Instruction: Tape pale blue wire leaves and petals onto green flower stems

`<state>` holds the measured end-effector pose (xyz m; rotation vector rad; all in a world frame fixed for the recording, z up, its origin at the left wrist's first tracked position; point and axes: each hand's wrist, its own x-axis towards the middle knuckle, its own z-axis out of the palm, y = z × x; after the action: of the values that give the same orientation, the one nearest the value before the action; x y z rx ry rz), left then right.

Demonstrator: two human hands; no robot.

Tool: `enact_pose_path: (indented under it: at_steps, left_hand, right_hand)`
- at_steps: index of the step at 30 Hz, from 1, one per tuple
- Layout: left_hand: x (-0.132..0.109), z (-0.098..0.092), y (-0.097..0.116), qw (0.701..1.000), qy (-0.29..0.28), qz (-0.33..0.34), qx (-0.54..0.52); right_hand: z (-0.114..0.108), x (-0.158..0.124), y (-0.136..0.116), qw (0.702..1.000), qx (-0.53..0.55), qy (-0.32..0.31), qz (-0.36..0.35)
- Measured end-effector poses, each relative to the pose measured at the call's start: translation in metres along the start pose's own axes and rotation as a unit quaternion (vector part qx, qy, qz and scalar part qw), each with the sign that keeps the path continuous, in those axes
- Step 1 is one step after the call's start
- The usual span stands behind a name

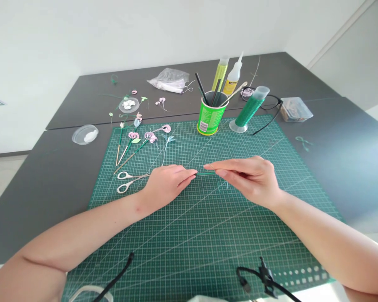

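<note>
Between my two hands, above the cutting mat, runs a thin green stem [205, 173]. The fingertips of my left hand [164, 183] pinch its left end. My right hand [253, 179] pinches the other end between thumb and fingers, and those fingers hide that end. Fine pale-green thread ends [227, 184] hang below my right fingers. White-handled scissors [125, 187] lie just left of my left hand, their blades partly behind it. Beyond that hand is a small light-blue thread flower [168, 139] on a thin stem.
Flower sticks [132, 137] lie at the mat's [189, 235] upper left. A green can [211, 117] holds dark sticks. Near it stand a green thread spool [251, 107], a yellow-green spool [220, 71] and a glue bottle [233, 79]. Glasses [278, 101] and a clear box [296, 110] are at right.
</note>
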<state>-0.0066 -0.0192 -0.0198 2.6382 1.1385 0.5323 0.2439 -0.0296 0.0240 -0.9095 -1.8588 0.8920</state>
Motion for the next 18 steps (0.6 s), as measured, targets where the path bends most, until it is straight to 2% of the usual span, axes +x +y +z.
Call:
enact_pose_path:
  at_steps: [5, 11, 18]
  left_hand:
    - [-0.001, 0.0, 0.003, 0.997, 0.045, 0.049, 0.041]
    - [-0.001, 0.0, 0.007, 0.98, 0.134, 0.141, 0.047]
    - [-0.003, -0.004, 0.011, 0.978, 0.129, 0.162, 0.016]
  right_hand:
    - [0.001, 0.001, 0.002, 1.0, -0.008, 0.007, 0.002]
    - [0.002, 0.004, 0.003, 0.999, -0.035, 0.027, 0.01]
    - [0.002, 0.009, 0.004, 0.999, -0.029, 0.027, 0.031]
